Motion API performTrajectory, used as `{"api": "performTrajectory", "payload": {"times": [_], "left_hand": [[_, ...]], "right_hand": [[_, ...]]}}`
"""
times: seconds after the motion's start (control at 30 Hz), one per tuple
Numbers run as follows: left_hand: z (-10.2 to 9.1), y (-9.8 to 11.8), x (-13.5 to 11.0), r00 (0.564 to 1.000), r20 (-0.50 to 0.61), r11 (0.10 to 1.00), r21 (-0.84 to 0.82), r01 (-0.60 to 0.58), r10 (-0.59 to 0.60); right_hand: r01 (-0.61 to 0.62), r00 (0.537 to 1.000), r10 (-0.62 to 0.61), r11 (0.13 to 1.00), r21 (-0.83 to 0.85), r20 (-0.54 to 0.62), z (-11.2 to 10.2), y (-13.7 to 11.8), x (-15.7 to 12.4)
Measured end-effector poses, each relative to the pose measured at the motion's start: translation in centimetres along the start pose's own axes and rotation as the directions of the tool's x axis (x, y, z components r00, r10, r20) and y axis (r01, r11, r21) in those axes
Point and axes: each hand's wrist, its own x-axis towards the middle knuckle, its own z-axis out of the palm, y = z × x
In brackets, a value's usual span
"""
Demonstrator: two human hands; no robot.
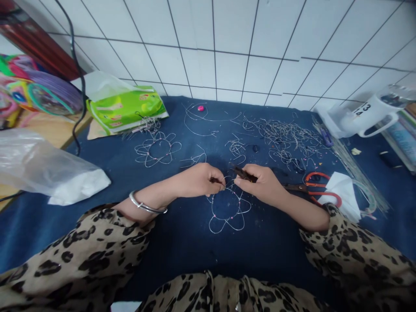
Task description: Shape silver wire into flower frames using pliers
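Wirework [232, 217], far edge pinched by left fingers [216, 187], lies beside right fingers [244, 185] gripping pliers [240, 173].

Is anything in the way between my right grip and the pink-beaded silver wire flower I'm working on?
Nothing visible blocks it: the right grip holds dark metal pliers near the top of the pink-beaded silver wire flower, opposite the left grip. Loose silver wire clippings lie farther back.

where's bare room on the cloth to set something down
Mainly the blue cloth between the nearer wire flower and the leopard-print top; a smaller patch separates the plastic bag from the farther wire flower. Crowded at right: wire clippings, orange-handled scissors, mug.
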Motion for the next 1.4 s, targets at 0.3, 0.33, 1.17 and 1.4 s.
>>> {"api": "performTrajectory", "payload": {"times": [0.3, 0.33, 1.17, 1.4], "left_hand": [[-0.1, 0.2, -0.1, 1.0, -0.012, 0.999, 0.032, 0.025, -0.025], [-0.1, 0.2, -0.1, 1.0, -0.01, 0.999, 0.03, 0.025, -0.025], [-0.6, -0.4, 0.1, 0.998, -0.01, 0.995, -0.088, 0.055, -0.056], [-1.0, -0.2, 0.0, 0.996, 0.045, 0.987, -0.139, 0.084, -0.078]], "right_hand": [[-0.045, 0.999, 0.043, 0.98, 0.192, 0.017, -0.7, 0.4, 0.1], [-0.035, 0.999, 0.04, 0.972, 0.233, -0.015, -0.8, 0.5, 0.2], [0.232, 0.973, -0.118, 0.417, -0.879, 0.2, -2.0, -3.4, -2.4], [0.202, 0.978, -0.123, 0.349, -0.915, 0.169, -1.6, -2.7, -2.2]]}}
